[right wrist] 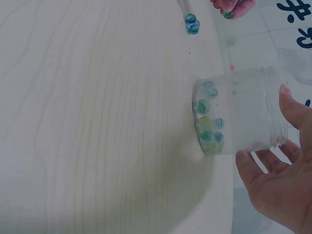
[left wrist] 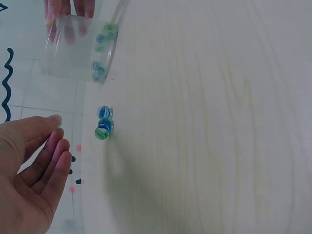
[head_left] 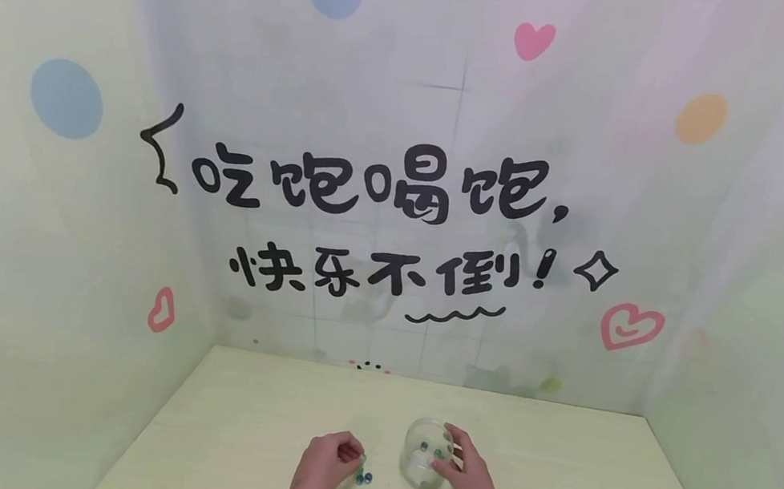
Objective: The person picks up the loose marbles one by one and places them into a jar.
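Observation:
A clear plastic jar (right wrist: 243,109) stands on the table with several glass marbles (right wrist: 207,135) at its bottom. My right hand (head_left: 474,480) grips the jar near its threaded mouth, thumb on one side and fingers on the other. To the left of the jar, my left hand (head_left: 325,463) pinches a greenish marble (left wrist: 59,121) between thumb and forefinger, raised above the table. Below that hand, 3 blue and green marbles (left wrist: 104,126) lie touching one another on the tabletop.
The pale wood-grain table (head_left: 259,391) meets a printed backdrop (head_left: 352,337) at its far edge. Printed side panels (head_left: 745,398) rise at the left and right.

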A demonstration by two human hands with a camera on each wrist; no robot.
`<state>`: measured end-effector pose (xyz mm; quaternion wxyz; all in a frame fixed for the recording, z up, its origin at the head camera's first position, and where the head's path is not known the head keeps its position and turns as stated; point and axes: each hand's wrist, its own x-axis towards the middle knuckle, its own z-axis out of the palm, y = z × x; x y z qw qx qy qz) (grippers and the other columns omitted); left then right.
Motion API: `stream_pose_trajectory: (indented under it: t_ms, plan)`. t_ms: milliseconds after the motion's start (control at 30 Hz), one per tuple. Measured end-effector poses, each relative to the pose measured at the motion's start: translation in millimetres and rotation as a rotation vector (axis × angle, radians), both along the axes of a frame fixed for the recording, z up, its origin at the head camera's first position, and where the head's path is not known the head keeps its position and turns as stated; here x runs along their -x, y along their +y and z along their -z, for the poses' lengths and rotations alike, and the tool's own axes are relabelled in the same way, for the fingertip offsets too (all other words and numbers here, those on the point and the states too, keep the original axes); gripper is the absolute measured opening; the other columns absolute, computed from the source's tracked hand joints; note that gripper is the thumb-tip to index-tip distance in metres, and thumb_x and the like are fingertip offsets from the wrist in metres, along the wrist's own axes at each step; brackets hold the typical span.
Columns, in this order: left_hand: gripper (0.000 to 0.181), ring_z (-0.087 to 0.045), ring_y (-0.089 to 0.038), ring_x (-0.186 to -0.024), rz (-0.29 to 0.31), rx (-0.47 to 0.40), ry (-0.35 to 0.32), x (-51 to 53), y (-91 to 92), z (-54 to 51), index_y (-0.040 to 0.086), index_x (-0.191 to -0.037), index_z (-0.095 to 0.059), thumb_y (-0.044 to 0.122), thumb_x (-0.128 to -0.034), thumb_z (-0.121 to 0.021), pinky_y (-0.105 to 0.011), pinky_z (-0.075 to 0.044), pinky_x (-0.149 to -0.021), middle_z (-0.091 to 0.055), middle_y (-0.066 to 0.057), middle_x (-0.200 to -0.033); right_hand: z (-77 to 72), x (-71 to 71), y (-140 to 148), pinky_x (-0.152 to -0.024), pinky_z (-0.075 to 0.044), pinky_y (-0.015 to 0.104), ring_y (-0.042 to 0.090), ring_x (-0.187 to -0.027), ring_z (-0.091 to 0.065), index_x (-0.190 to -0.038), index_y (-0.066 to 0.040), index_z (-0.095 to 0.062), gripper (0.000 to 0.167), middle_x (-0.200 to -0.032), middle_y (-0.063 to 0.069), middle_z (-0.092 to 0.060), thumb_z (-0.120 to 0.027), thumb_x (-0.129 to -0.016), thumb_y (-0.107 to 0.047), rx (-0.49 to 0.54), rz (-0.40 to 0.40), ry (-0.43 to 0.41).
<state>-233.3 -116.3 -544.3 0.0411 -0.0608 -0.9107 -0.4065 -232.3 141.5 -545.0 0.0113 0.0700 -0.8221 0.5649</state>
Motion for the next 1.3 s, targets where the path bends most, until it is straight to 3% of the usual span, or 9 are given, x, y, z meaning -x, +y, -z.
stream_pose_trajectory:
  t_ms: [500, 1300]
  plan:
    - [0.009, -0.061, -0.004, -0.071, 0.049, -0.069, -0.015, 3.7, 17.9, -14.6, 0.013, -0.087, -0.07, 0.008, -0.0832, -0.076, -0.016, -0.051, -0.063, -0.068, 0.005, -0.08, 3.8, 1.2, 1.7, -0.105, -0.048, 0.057, 0.048, -0.125, -0.054, -0.143, 0.002, -0.043, 0.065, -0.145, 0.031, -0.046, -0.074, -0.087, -0.009, -0.006, 0.012, -0.013]
    - [0.011, -0.063, -0.003, -0.073, 0.105, -0.148, 0.057, 9.9, 50.6, -31.0, 0.01, -0.09, -0.071, 0.007, -0.0821, -0.078, -0.013, -0.053, -0.067, -0.071, 0.002, -0.082, 2.5, 2.5, 0.5, -0.103, -0.049, 0.056, 0.048, -0.124, -0.055, -0.143, 0.003, -0.042, 0.064, -0.145, 0.032, -0.046, -0.073, -0.088, -0.009, -0.004, 0.007, -0.019]
